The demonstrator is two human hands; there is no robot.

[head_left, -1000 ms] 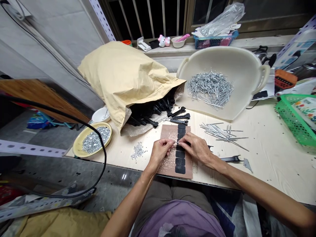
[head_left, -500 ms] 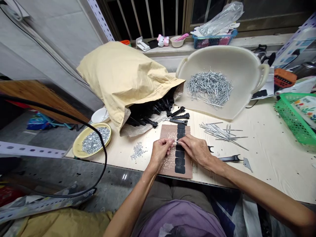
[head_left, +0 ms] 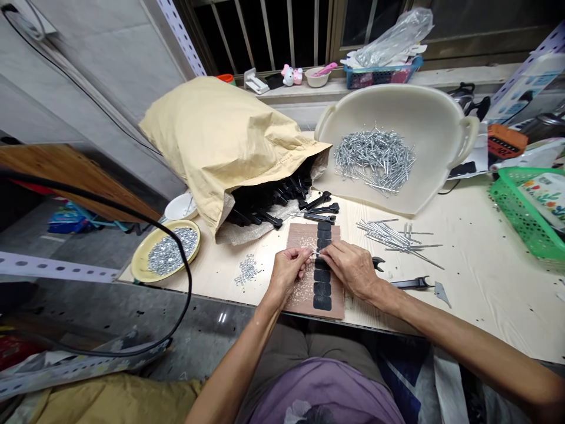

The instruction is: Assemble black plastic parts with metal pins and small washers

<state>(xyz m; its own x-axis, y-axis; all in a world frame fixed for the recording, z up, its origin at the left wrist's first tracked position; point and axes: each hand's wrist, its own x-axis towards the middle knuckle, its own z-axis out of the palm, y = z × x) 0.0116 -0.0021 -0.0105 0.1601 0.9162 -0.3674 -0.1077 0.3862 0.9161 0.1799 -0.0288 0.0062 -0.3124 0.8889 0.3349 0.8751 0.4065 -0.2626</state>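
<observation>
My left hand (head_left: 289,270) is closed in a pinch above the brown board (head_left: 295,303); what sits between its fingertips is too small to make out. Facing it, fingertips nearly meeting, my right hand (head_left: 353,270) is closed around a black plastic piece whose forked end (head_left: 378,263) sticks out behind the palm. A thin silvery pin (head_left: 314,253) shows between the two hands. Under them, a column of black pads (head_left: 322,288) runs down the board, with pale crumbs scattered beside it. Small washers (head_left: 247,270) lie loose to the left.
A yellow sack (head_left: 220,129) spills black forked pieces (head_left: 324,208). Behind, a white basin (head_left: 424,176) holds metal pins; more pins (head_left: 397,235) lie on the table. A yellow dish (head_left: 138,259) of washers stands left, a green basket (head_left: 507,194) right. A black cable (head_left: 188,282) loops at left.
The forked end behind my right hand has shifted slightly up and shows a bit more. Both hands otherwise keep almost the same place.
</observation>
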